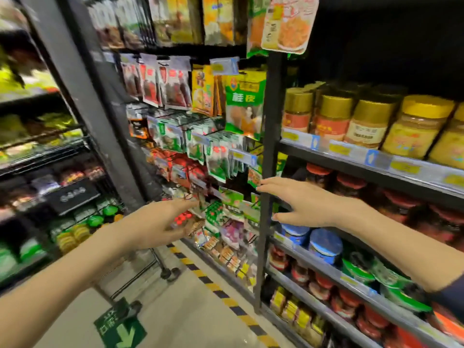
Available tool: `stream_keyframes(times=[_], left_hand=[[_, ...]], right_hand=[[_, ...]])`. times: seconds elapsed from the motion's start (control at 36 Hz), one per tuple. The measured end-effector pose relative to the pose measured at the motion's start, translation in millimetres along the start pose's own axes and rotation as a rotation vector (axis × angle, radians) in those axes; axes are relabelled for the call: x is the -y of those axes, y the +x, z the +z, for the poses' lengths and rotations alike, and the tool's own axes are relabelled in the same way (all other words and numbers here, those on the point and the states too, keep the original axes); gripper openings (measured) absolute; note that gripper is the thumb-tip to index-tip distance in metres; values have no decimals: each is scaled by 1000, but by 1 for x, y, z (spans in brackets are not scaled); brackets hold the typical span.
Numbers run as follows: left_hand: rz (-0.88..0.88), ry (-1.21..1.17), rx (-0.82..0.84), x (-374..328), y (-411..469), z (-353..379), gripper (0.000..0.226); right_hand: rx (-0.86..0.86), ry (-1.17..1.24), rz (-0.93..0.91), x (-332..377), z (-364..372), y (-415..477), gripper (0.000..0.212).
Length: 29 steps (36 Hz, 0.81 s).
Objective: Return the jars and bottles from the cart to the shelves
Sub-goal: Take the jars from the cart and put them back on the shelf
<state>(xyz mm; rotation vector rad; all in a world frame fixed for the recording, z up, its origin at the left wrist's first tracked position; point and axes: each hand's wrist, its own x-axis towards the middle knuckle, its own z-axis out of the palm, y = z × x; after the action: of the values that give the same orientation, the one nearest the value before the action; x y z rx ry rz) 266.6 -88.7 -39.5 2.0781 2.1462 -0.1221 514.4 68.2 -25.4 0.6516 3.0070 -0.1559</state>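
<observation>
Hands first on my feed: left hand (160, 222) and right hand (301, 202) are both stretched out with straight fingers, gripping nothing, the left one in front of the hanging snack packets (216, 159) and the right one with fingertips at the black shelf post (267, 146). Under the left forearm I can just catch a cart wheel (170, 273) and some wire frame, near the yellow-black floor tape (226, 297). Further back on the right, jars sit on the shelves: blue-lid jars (325, 244) just below the right hand, red-lid jars (351, 184) behind it, gold-lid jars (366, 121) one shelf up.
</observation>
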Motion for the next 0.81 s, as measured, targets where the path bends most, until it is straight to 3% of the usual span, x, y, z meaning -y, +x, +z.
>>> stream_keyframes(times=[0.47,0.81], left_hand=[[-606,-35,-13,193,-99,35,63],[-877,-148,13,299,-101,48,65]], right_hand=[[135,-87,-497,131,9,281,65],[250,-60,-613,168,21,447,60]])
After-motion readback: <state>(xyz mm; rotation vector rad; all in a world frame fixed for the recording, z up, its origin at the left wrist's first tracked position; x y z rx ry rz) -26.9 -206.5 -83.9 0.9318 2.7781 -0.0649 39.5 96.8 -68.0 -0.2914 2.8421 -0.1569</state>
